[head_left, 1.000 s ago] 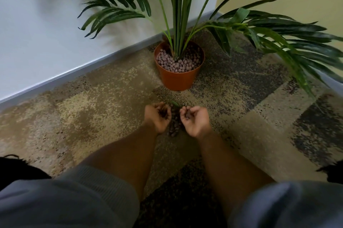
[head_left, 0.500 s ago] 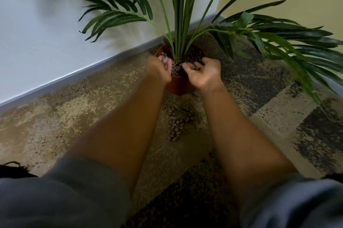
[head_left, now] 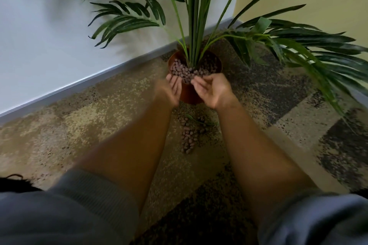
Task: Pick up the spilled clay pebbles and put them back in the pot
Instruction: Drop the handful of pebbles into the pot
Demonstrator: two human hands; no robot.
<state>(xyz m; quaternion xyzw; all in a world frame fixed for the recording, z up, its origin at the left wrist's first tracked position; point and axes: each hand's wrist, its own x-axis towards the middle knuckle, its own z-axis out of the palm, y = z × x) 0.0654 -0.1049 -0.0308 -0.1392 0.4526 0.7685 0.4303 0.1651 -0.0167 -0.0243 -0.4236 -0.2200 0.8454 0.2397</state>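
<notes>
Both my hands are at the near rim of the pot [head_left: 190, 95]. My left hand [head_left: 172, 90] is palm-up, fingers spread loosely, blurred; I see no pebbles in it. My right hand [head_left: 212, 91] is likewise palm-up, fingers half-curled and slack, gripping nothing that I can make out. The two hands are close but not touching, with the pot's front wall showing between them.

Pot contents: a bed of clay pebbles [head_left: 184, 70] fills it to about the rim, heaped around the stems of the plant [head_left: 194, 25]. The pot stands upright on the carpet [head_left: 95, 121], near the skirting [head_left: 83, 83].

Outstanding: a spill [head_left: 189, 139] lies on the carpet just in front of the pot, between my forearms. It runs as a narrow trail toward me, with what looks like a loose leaf [head_left: 197, 120] lying across its far end. The patterned carpet makes single stray pebbles hard to tell apart; I cannot rule out more scattered around.

Assessment: the task is partly done. The pot looks well stocked, yet a fair pile remains on the floor, so I judge several more handfuls are needed.

Markings: none found. No brand, label or writing is legible on the pot, wall or my sleeves [head_left: 89, 205].
</notes>
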